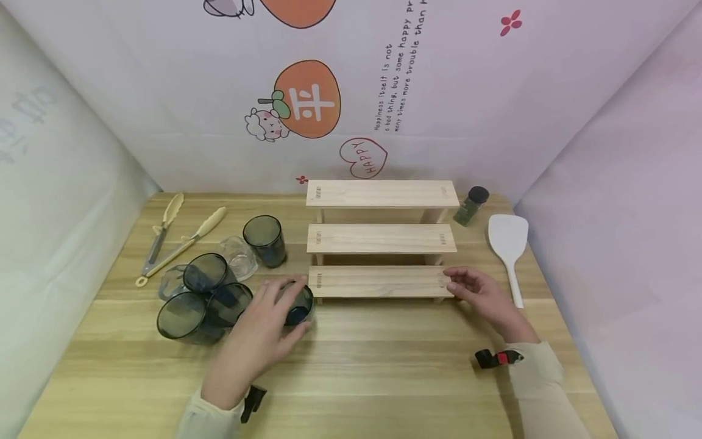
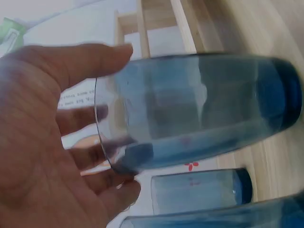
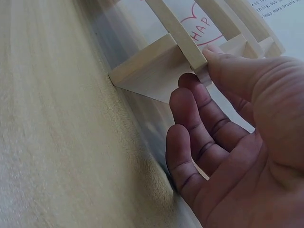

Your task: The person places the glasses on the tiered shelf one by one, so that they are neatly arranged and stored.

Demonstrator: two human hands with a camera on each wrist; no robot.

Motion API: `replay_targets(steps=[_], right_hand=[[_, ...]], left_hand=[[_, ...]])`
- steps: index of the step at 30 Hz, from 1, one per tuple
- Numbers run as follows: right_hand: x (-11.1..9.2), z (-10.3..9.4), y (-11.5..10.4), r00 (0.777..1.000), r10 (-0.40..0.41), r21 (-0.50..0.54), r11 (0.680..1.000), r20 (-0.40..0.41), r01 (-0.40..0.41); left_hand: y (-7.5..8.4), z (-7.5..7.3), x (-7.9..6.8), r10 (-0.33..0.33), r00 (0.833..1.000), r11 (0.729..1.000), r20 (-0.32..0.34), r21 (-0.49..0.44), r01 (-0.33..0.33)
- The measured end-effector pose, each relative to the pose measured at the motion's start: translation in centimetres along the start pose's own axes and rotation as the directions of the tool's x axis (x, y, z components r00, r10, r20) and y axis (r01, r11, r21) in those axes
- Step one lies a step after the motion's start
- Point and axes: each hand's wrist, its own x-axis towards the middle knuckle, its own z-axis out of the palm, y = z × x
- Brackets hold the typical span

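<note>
My left hand (image 1: 260, 326) grips a dark tinted drinking glass (image 1: 301, 303) at its rim, thumb on one side and fingers on the other. In the left wrist view this glass (image 2: 190, 99) appears sideways, base toward the tabletop. It stands just off the left end of a three-step wooden shelf (image 1: 378, 281). At the shelf's right end, my right hand (image 1: 485, 299) pinches the lowest step, with the thumb on its edge and the index finger underneath; the other fingers (image 3: 178, 142) are bent beside it.
More tinted glasses (image 1: 183, 317) cluster on the left, with a clear glass (image 1: 239, 261) among them. Another tinted glass (image 1: 265, 241) stands farther back. Tongs (image 1: 181, 247) lie back left. A green spice jar (image 1: 468, 208) with a black lid and a white spatula (image 1: 508, 235) are right of the shelf.
</note>
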Motion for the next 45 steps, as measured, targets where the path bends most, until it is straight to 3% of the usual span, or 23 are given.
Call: replay_targets(steps=[3,5,6,8,11,13,15,18,21,25,28,30,32,33,38,42,45], right_hand=[[-0.2,-0.1,0.1,1.000,0.009,0.006,1.000,-0.011,-0.009],[-0.3,-0.1,0.1,1.000,0.014,0.014,1.000,-0.018,-0.014],[-0.3,0.0,0.1,1.000,0.016,0.017,1.000,-0.019,-0.015],[-0.2,0.0,0.1,1.000,0.017,0.014,1.000,-0.020,-0.017],[0.0,0.1,0.1,1.000,0.019,0.012,1.000,-0.016,-0.018],[0.1,0.1,0.1,1.000,0.024,0.013,1.000,-0.017,-0.024],[0.1,0.0,0.0,0.999,0.030,0.021,0.999,-0.018,-0.030],[0.1,0.0,-0.1,0.999,0.038,0.027,0.999,-0.020,-0.037],[0.1,0.0,-0.1,0.999,0.041,0.032,0.999,-0.024,-0.040],[0.1,0.1,-0.3,0.999,0.035,0.040,0.999,-0.026,-0.034],[0.1,0.1,-0.3,0.999,0.032,0.049,0.998,-0.026,-0.030],[0.0,0.2,-0.3,0.999,0.031,0.058,0.998,-0.023,-0.030],[0.0,0.3,-0.2,0.999,0.033,0.065,0.997,-0.022,-0.032],[0.0,0.3,-0.2,0.999,0.033,0.065,0.997,-0.022,-0.031],[0.1,0.3,0.1,0.999,0.041,0.069,0.997,-0.017,-0.040],[0.1,0.1,0.1,0.999,0.051,0.067,0.997,-0.018,-0.050],[0.3,0.1,0.0,0.999,0.042,0.042,0.998,-0.013,-0.041]], left_hand=[[0.4,1.0,-0.4,0.005,1.000,0.996,-0.016,-0.086,-0.007],[0.6,2.4,-0.9,-0.058,0.997,0.979,-0.055,-0.199,0.046],[0.6,3.2,-1.2,-0.113,0.991,0.956,-0.079,-0.280,0.086],[0.8,4.9,-1.7,-0.241,0.963,0.875,-0.118,-0.455,0.164],[1.1,6.7,-2.1,-0.410,0.901,0.716,-0.140,-0.662,0.223],[1.2,7.3,-2.1,-0.460,0.877,0.653,-0.141,-0.723,0.226],[1.1,7.5,-2.0,-0.465,0.874,0.628,-0.141,-0.749,0.214],[0.9,7.5,-1.9,-0.437,0.890,0.608,-0.132,-0.772,0.184],[0.9,7.9,-1.9,-0.430,0.897,0.561,-0.105,-0.810,0.174],[1.5,8.9,-1.7,-0.487,0.865,0.531,-0.124,-0.828,0.180],[2.1,9.4,-1.3,-0.535,0.827,0.545,-0.172,-0.819,0.182],[2.3,9.5,-1.1,-0.543,0.815,0.553,-0.202,-0.817,0.166],[2.3,9.5,-0.9,-0.530,0.821,0.560,-0.212,-0.814,0.151],[2.2,9.4,-0.8,-0.510,0.834,0.560,-0.209,-0.817,0.137],[2.1,7.0,0.7,-0.365,0.924,0.544,-0.114,-0.832,0.112],[3.3,3.3,4.5,-0.227,0.974,0.546,0.002,-0.828,0.129],[4.5,0.7,8.7,-0.115,0.993,0.541,0.035,-0.836,0.092]])
